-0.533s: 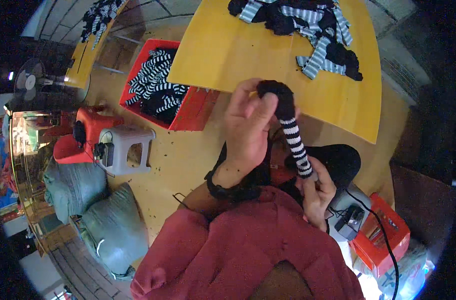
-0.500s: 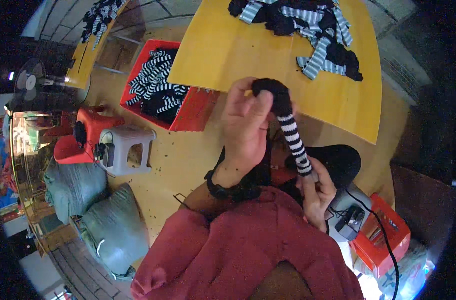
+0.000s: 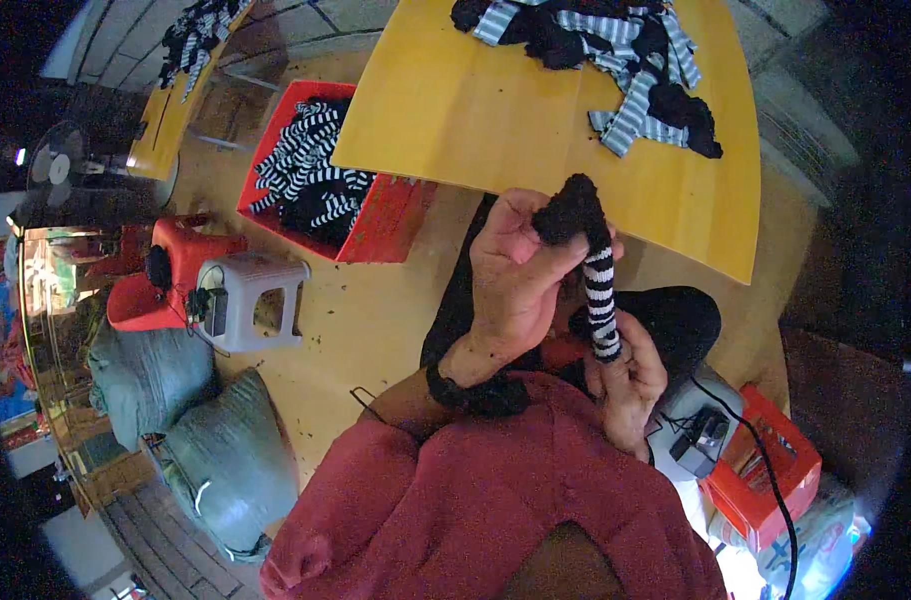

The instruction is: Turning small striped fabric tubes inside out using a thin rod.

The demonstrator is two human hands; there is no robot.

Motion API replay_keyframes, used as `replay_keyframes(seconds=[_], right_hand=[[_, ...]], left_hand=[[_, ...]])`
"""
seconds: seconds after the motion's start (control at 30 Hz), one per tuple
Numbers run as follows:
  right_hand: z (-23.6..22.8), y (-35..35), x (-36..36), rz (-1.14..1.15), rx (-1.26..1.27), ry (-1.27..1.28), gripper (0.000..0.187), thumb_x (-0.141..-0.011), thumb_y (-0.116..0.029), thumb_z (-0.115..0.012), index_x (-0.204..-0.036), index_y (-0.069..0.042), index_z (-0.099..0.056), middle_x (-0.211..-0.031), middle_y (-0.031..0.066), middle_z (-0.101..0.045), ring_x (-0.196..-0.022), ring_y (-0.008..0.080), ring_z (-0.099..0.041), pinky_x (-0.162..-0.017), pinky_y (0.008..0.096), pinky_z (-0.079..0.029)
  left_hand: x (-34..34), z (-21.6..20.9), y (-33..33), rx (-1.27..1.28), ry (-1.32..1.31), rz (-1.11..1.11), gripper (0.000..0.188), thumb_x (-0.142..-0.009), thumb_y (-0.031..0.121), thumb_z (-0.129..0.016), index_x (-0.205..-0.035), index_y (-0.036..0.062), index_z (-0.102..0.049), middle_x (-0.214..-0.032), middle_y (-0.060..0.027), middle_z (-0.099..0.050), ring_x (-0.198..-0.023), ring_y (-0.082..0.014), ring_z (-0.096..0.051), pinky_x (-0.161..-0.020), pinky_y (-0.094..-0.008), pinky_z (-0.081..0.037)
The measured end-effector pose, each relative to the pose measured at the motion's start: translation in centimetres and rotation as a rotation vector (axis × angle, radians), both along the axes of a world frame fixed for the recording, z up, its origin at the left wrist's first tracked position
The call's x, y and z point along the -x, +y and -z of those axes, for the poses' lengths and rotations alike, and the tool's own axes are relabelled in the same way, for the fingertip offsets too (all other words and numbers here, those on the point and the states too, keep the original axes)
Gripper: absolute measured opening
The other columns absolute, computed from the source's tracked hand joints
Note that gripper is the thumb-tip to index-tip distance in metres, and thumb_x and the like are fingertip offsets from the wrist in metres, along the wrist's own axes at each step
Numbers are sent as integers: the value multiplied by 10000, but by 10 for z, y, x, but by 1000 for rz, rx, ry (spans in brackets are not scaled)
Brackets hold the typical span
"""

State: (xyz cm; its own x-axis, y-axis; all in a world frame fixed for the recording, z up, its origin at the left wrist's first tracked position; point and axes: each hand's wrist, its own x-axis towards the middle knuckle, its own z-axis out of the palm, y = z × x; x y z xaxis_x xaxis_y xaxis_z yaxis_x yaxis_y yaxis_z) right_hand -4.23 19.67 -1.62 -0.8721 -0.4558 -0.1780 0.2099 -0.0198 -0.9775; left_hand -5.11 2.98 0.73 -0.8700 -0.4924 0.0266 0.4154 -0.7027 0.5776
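Head view: left hand clenched on black toe of striped sock, right hand pinching its lower end at 5 o'clock, stretched taut, probably for inspection. Sock pile at 12 o'clock on yellow tabletop; red crate at 10 o'clock.

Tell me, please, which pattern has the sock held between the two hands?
The sock has black and white stripes with a black end, seen in the head view.
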Motion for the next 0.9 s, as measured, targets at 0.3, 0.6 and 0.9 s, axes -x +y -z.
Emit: replay_keyframes(seconds=[0.3, 0.6, 0.9], right_hand=[[3, -1, 6, -6, 306, -167, 330, -863, -43, -548, -1184, 21, -506, -880, 75, -613, -612, 98, -530, -533, 214, -417], [2, 10, 7, 14, -315, 315, 360, -873, -125, -573, -1200, 12, -511, -755, -6, -568, -642, 54, -492, -586, 191, -408], [5, 0, 16, -90, 241, -293, 413, -849, -174, -600, -1211, -9, -486, -777, 27, -570, -511, 57, -458, -447, 193, -357]], left_hand=[[3, -13, -3, 59, -31, -71, 317, -845, 60, -576, -1129, 58, -435, -956, -161, -583, -879, -268, -611, -758, -409, -543], [4, -14, -10, 153, -119, 104, 226, -888, 151, -543, -1020, -30, -509, -754, -126, -599, -677, -238, -613, -648, -357, -518], [-4, -1, 25, 156, -254, 374, 223, -863, 191, -589, -853, -31, -574, -555, -58, -522, -473, -142, -487, -450, -279, -380]])
